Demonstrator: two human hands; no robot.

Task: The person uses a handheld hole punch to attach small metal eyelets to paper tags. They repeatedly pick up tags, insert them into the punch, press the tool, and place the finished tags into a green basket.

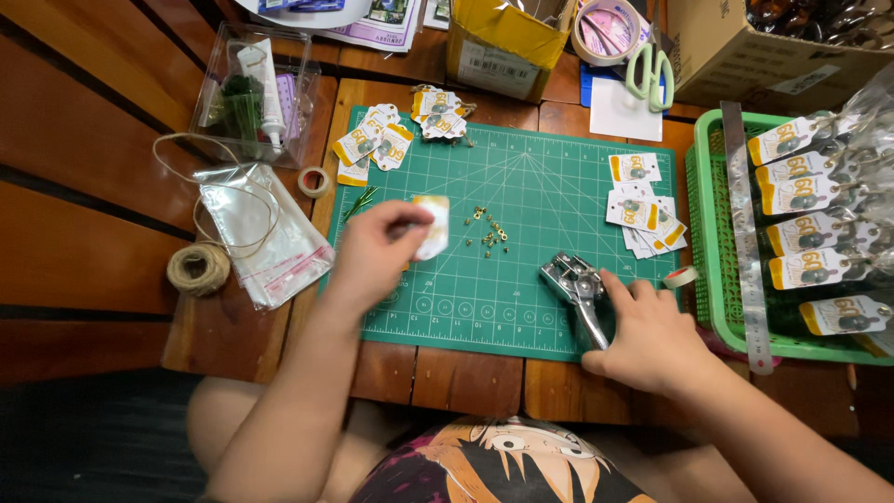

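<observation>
Your work sat on the green cutting mat (521,186), laid over a slatted wooden table (84,140), with a green plastic basket (698,242) of bagged, tagged goods at the right edge. A steel ruler (745,242) lay along the basket's near rim, and a clear box (256,93) of supplies stood at the upper left beside a sheaf of cellophane bags (261,233) and a ball of twine (197,270). Your right hand (643,340) was closed over the handles of the metal eyelet pliers (577,293), which rested on the mat; their long axis ran from the handles under your palm up and leftward, so the head pointed toward the mat's middle. Your left hand (377,251) pinched a small paper tag (431,226) by its left edge, held above the mat just left of the scattered brass eyelets (489,228). The tag was blurred, but its long axis stood roughly upright in the view, its top end pointing away from you. The step looked to be fitting a tag with an eyelet, and doing it well probably called for a steady tag, its hole end turned toward the pliers' head, and the eyelet seated squarely before any squeeze. Loose tags lay in heaps at the mat's top left (391,135) and right (643,210).
</observation>
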